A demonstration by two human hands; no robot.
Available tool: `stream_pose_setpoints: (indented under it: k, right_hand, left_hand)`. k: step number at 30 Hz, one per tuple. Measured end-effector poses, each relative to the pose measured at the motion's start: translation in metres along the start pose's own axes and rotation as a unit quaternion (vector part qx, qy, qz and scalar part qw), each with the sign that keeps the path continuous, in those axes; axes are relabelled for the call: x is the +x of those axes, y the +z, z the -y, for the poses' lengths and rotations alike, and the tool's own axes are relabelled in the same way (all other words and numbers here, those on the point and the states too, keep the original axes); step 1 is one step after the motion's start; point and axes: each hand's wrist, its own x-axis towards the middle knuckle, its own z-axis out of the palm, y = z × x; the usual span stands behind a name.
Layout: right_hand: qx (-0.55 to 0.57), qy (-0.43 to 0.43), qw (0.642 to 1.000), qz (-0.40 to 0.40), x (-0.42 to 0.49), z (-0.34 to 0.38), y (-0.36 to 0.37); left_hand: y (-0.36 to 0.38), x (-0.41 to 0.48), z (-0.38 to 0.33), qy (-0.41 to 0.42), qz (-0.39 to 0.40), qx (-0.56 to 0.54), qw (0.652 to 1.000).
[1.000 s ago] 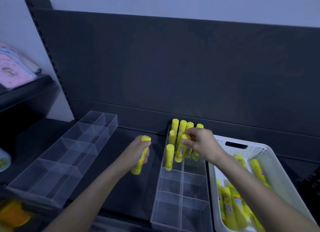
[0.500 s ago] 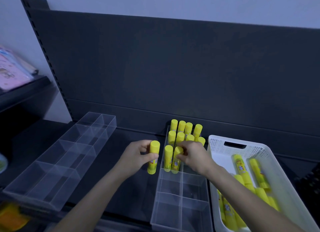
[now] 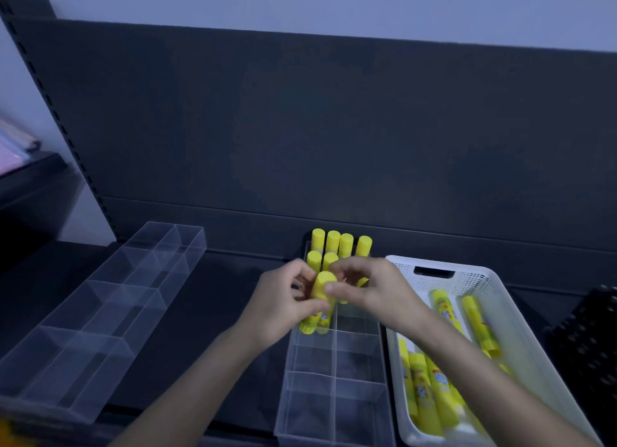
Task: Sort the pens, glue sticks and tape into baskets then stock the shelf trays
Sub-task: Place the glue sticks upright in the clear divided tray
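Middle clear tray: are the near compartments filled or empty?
Empty. The clear tray's near compartments show only bare plastic; glue sticks stand upright only at its far end.

A shop, it seems: a dark display shelf with a flat back panel and a slotted upright at its left edge, carrying clear divided trays and a white basket with many identical yellow glue sticks.
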Motion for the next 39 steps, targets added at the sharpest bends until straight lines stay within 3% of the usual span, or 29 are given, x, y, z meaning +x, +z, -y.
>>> stream_pose_setpoints:
  k: [3, 5, 8, 13, 23, 30, 32, 36, 39]
  right_hand:
    - [-0.028, 0.001, 0.999, 0.024, -0.002, -0.004, -0.001]
    - [-0.047, 0.021, 0.999, -0.013, 0.000, -0.015, -0.012]
    - [-0.099, 0.060, 0.991, -0.062, 0.004, -0.032, -0.024]
    - [-0.181, 0.067, 0.981, -0.010, 0.004, -0.053, 0.001]
    - [-0.192, 0.060, 0.980, 0.006, 0.002, -0.059, 0.008]
    - [-0.177, 0.122, 0.972, -0.097, -0.035, -0.064, -0.067]
    - [-0.212, 0.176, 0.958, -0.083, -0.057, -0.077, -0.091]
    - [-0.253, 0.271, 0.928, -0.032, -0.096, -0.107, -0.108]
    - [-0.247, 0.271, 0.929, -0.047, -0.108, -0.114, -0.114]
  left_hand:
    - [0.013, 0.005, -0.002, 0.018, 0.021, 0.024, 0.999]
    - [0.012, 0.008, 0.006, 0.012, 0.034, 0.119, 0.992]
    - [0.007, 0.007, 0.025, -0.001, 0.100, 0.248, 0.964]
    - [0.017, 0.003, 0.039, 0.015, 0.165, 0.395, 0.904]
    - [0.019, 0.004, 0.043, 0.038, 0.166, 0.446, 0.878]
    - [0.048, 0.007, 0.000, 0.148, 0.088, 0.349, 0.921]
    - [0.073, 0.010, -0.016, 0.189, 0.114, 0.354, 0.909]
    - [0.133, 0.020, -0.037, 0.183, 0.213, 0.470, 0.837]
    - [0.167, 0.034, -0.037, 0.130, 0.244, 0.472, 0.837]
